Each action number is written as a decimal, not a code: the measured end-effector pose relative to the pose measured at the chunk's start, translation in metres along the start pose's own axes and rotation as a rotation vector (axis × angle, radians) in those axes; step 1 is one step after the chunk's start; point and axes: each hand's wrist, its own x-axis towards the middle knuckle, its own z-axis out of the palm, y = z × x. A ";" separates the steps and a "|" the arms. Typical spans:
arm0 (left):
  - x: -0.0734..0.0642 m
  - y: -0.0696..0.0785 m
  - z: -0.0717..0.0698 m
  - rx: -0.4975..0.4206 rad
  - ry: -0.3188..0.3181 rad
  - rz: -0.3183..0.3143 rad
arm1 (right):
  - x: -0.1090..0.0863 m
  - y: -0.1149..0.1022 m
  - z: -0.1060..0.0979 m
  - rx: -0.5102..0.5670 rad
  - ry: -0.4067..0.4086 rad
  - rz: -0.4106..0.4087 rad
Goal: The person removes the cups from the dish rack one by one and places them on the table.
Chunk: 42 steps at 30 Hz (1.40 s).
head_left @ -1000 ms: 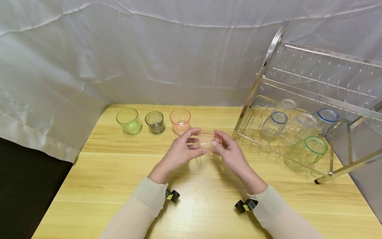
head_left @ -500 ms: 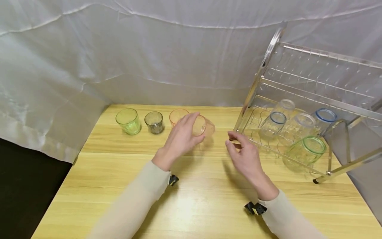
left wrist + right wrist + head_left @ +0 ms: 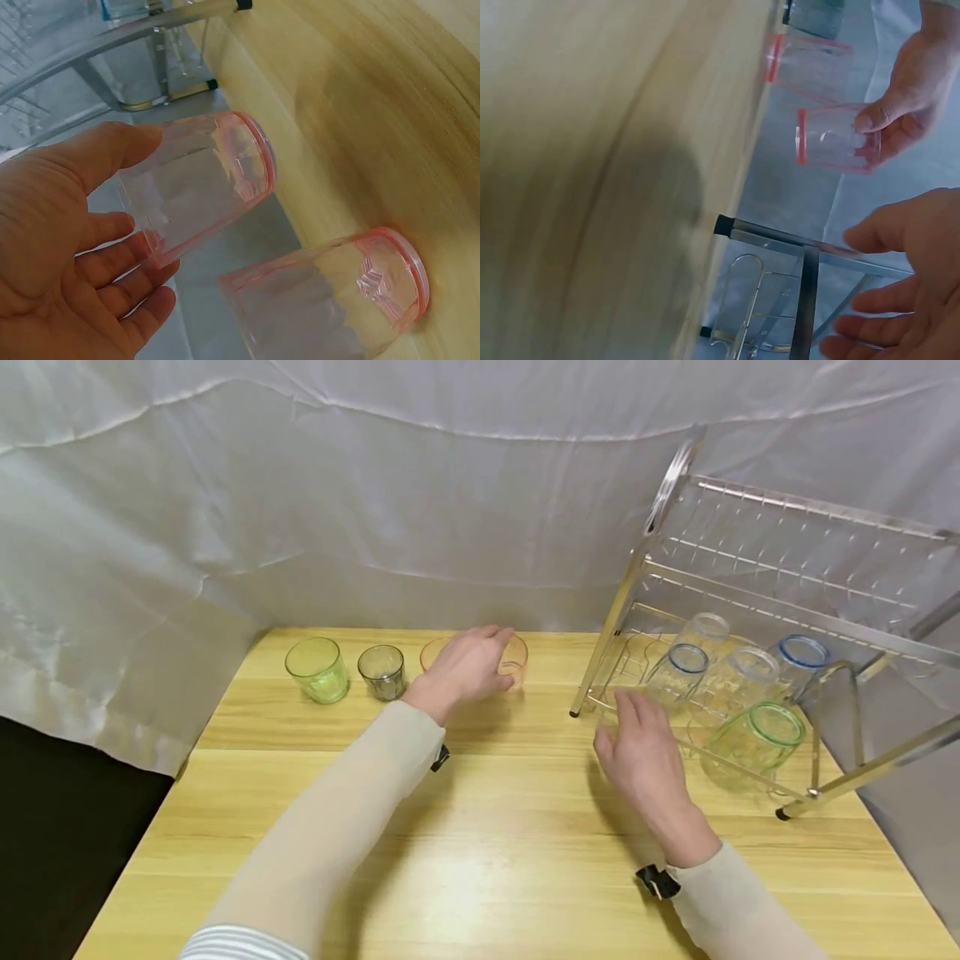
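Observation:
My left hand (image 3: pixel 468 664) grips a clear pink-tinted glass (image 3: pixel 206 184) near its rim, thumb on one side and fingers on the other. The glass is upright, its base a little above the table in the right wrist view. Just left of it stands a second pink glass (image 3: pixel 330 300), mostly hidden behind my hand in the head view. A small grey glass (image 3: pixel 383 673) and a green glass (image 3: pixel 318 672) continue the row leftward. My right hand (image 3: pixel 648 760) holds nothing; its fingers are extended, beside the front left of the metal rack (image 3: pixel 633 585).
On the rack's lower shelf several glasses stand upside down, among them a blue-rimmed glass (image 3: pixel 678 672) and a large green glass (image 3: pixel 757 739). A grey cloth (image 3: pixel 450 510) hangs behind the wooden table (image 3: pixel 510 860). The rack's feet stand on the table at right.
The pink glass was lying sideways between both hands. My right hand let go and moved right toward the rack. My left hand turned the glass upright and carried it back beside the other pink glass.

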 end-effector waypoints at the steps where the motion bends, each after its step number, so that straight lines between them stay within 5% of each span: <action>1: 0.002 0.000 0.001 0.011 -0.013 0.000 | -0.002 0.001 0.001 -0.021 -0.017 0.000; 10: 0.015 0.001 0.011 0.086 -0.072 -0.011 | -0.010 0.003 0.004 -0.085 -0.108 0.019; 20: 0.019 -0.001 0.017 0.093 -0.103 -0.053 | -0.013 0.007 0.009 -0.154 -0.023 -0.080; 42: 0.021 -0.001 0.024 0.110 -0.120 -0.060 | -0.013 0.008 0.012 -0.176 -0.031 -0.075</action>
